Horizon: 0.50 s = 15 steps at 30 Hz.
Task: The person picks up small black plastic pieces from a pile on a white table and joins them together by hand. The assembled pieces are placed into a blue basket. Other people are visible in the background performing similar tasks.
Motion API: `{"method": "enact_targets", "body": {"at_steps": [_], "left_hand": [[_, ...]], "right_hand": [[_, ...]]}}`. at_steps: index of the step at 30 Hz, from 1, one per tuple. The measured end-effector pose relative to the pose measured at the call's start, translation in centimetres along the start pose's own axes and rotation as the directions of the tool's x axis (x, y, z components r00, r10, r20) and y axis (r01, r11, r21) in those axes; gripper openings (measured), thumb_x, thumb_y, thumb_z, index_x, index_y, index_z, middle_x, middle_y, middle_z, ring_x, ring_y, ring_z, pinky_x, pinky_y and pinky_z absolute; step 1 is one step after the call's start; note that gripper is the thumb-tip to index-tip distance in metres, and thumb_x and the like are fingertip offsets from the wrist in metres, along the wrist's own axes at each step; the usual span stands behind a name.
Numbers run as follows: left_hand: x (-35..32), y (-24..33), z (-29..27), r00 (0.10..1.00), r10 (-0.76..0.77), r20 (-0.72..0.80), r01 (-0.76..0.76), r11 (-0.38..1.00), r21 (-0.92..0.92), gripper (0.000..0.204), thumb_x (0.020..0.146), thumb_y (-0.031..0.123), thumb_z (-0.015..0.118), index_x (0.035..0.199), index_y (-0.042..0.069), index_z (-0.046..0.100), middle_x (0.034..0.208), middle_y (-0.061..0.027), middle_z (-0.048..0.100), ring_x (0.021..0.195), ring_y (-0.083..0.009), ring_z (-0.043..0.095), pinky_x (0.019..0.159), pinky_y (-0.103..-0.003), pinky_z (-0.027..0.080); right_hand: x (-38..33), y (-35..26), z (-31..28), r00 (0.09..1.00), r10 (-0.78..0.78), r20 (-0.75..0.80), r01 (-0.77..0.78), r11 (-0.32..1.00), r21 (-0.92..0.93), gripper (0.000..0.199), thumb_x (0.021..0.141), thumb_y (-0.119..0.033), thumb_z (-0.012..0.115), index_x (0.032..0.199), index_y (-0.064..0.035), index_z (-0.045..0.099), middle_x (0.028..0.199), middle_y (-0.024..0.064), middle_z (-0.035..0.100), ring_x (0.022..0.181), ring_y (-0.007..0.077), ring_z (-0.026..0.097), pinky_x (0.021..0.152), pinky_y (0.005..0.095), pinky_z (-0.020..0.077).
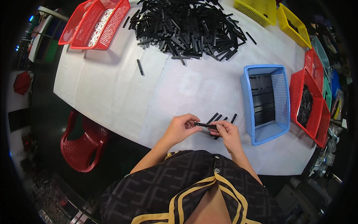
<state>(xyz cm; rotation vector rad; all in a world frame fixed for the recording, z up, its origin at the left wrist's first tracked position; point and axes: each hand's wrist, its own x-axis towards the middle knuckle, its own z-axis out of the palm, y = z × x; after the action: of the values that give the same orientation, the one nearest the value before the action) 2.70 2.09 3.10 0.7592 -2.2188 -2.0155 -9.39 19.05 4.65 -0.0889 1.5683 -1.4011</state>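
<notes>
A slim black bar (205, 125) spans the gap between my two hands, close to the table's near edge. Its left end is pinched by the thumb and fingers of my left hand (181, 128). My right hand (227, 134) grips the other end, its thumb on top. Just beyond and partly behind the right hand, several similar black bars (233, 118) lie side by side on the white table. To the right stands a blue basket (248, 108) with neat rows of black bars (261, 93) inside. My fingers hide both ends of the held bar.
A large heap of black bars (186, 30) covers the table's far middle, with one stray bar (140, 67) left of it. Red baskets (78, 46) holding white pieces stand far left. Yellow baskets (257, 15) and more red baskets (317, 112) line the right. A red chair (84, 143) stands left.
</notes>
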Motion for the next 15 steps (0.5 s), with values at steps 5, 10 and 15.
{"method": "enact_targets", "body": {"at_steps": [5, 10, 15], "left_hand": [[-0.1, -1.2, 0.9, 0.996, -0.084, 0.015, 0.085, 0.973, -0.216, 0.018, 0.078, 0.010, 0.069, 0.091, -0.001, 0.063, 0.068, -0.0013, 0.060, 0.056, -0.0054, 0.049, 0.053, -0.020, 0.042], [0.1, -1.3, 0.5, 0.972, -0.191, 0.141, 0.234, 0.861, -0.451, 0.017, 0.088, 0.008, 0.055, 0.097, -0.003, 0.063, 0.073, -0.0057, 0.062, 0.060, -0.0075, 0.053, 0.055, -0.020, 0.042], [0.1, -1.0, -0.1, 0.973, -0.161, 0.167, 0.226, 0.815, -0.533, 0.022, 0.091, 0.011, 0.050, 0.104, -0.003, 0.061, 0.078, -0.0087, 0.065, 0.064, -0.0086, 0.054, 0.059, -0.021, 0.043]], "right_hand": [[0.1, 0.1, 0.0, 1.000, -0.009, 0.009, 0.009, 1.000, -0.019, 0.021, 0.092, -0.009, 0.046, 0.101, 0.0043, 0.060, 0.096, 0.0104, 0.063, 0.087, 0.0183, 0.063, 0.076, 0.0276, 0.0524], [0.0, 0.2, -0.2, 1.000, 0.003, -0.010, -0.003, 1.000, -0.017, 0.021, 0.093, -0.009, 0.046, 0.102, 0.0046, 0.060, 0.097, 0.0106, 0.062, 0.087, 0.0199, 0.064, 0.076, 0.0277, 0.0522], [-0.1, -0.1, 0.0, 1.000, 0.010, -0.009, -0.010, 1.000, -0.009, 0.021, 0.093, -0.008, 0.046, 0.101, 0.0045, 0.060, 0.097, 0.0107, 0.063, 0.088, 0.0200, 0.064, 0.075, 0.0272, 0.0520]]}}
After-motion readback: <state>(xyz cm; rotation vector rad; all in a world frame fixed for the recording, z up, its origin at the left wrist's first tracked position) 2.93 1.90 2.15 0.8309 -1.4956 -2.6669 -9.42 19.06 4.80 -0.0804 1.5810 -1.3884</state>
